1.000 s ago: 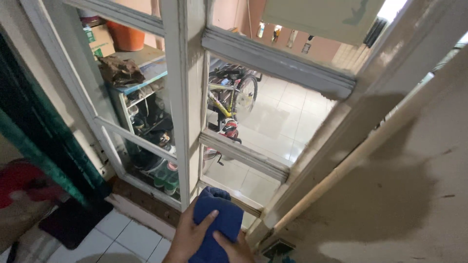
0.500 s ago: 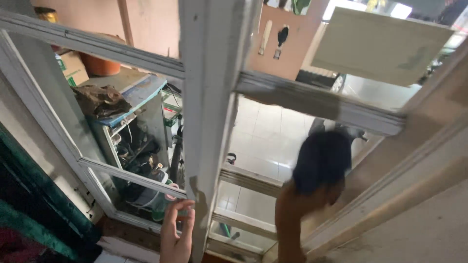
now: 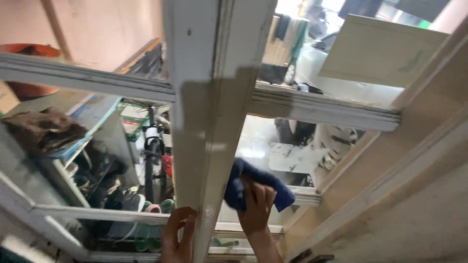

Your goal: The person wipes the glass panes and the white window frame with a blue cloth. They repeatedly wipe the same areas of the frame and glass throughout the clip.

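Blue cloth [image 3: 258,187]: soft woven fabric, matt, bunched and creased under the right hand [image 3: 257,207]. Window frame [image 3: 214,122]: wood under off-white paint, slightly glossy, the paint scuffed, chipped and grimy along the edges, dark specks on the upright. Left hand [image 3: 178,236] fingers [image 3: 187,221] lie on that painted upright. Glass pane [image 3: 292,151]: smooth, glossy, smeared with pale streaks. Wall [image 3: 419,195] at right: matt beige plaster, rough and mottled. Rag pile [image 3: 44,131] behind glass: brown, crumpled cloth, dull.
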